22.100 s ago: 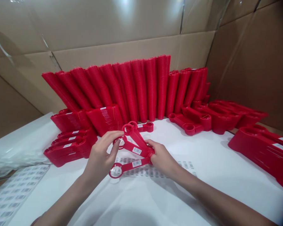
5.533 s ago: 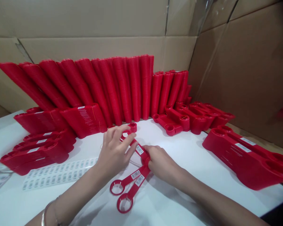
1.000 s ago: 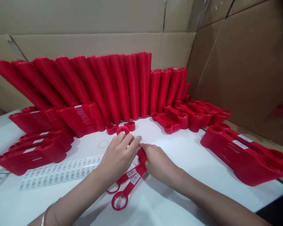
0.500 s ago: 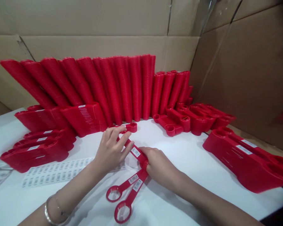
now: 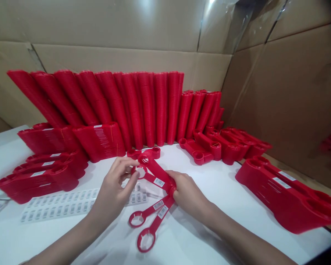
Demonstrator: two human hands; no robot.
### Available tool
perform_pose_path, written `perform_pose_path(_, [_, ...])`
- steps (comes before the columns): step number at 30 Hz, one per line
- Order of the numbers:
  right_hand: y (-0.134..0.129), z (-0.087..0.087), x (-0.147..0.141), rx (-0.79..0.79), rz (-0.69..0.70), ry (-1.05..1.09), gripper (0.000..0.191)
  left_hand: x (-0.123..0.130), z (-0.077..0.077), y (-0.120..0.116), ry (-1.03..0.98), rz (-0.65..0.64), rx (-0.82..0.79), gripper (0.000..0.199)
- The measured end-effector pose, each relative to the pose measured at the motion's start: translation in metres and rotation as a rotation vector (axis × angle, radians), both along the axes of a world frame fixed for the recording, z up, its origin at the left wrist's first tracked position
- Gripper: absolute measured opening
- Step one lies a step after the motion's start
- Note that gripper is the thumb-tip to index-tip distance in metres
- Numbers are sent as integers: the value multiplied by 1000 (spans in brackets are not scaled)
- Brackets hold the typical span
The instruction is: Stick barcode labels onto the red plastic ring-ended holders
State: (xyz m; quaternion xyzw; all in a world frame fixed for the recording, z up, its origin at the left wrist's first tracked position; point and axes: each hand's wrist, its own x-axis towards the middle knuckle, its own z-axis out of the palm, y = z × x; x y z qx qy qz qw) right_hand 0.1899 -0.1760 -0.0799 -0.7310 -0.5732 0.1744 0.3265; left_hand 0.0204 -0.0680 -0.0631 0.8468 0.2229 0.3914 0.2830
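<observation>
My right hand (image 5: pixel 189 191) is wrapped round the joined ends of several red ring-ended plastic wrenches, which fan out to the left. Two of them, such as the red plastic wrench (image 5: pixel 157 224), point down toward me with white barcode labels on their handles. Another labelled wrench (image 5: pixel 151 177) points up and left, and my left hand (image 5: pixel 118 180) pinches its ring between thumb and fingers. Behind it, more wrenches (image 5: pixel 156 167) stay stacked together in the right hand's grip. Their far ends are hidden by the right fingers.
A sheet of barcode stickers (image 5: pixel 63 204) lies on the white table (image 5: pixel 209 228) at left. Tall stacks of red wrenches (image 5: pixel 146 110) lean against the cardboard wall (image 5: pixel 113 29). Bundled wrenches lie at left (image 5: pixel 41 173) and right (image 5: pixel 281 195); a few loose ones (image 5: pixel 151 151) lie behind my hands.
My left hand has drawn back to the left and down. One labelled wrench has swung away from the stack, its ring now at my left fingertips. My right hand keeps its grip.
</observation>
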Motion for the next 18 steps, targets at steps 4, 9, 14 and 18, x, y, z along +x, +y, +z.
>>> perform_pose_path(4, [2, 0, 4, 51, -3, 8, 43, -18, -9, -13, 215, -104, -6, 13])
perform_pose_path(9, [1, 2, -1, -58, -5, -30, 41, -31, -12, -17, 494, -273, 44, 17])
perform_pose_path(14, [0, 2, -6, -110, 85, -19, 37, -20, -20, 15, 503, -64, 66, 24])
perform_pose_path(18, [1, -1, -5, -99, 101, 19, 39, -10, -32, 31, 582, -72, 31, 18])
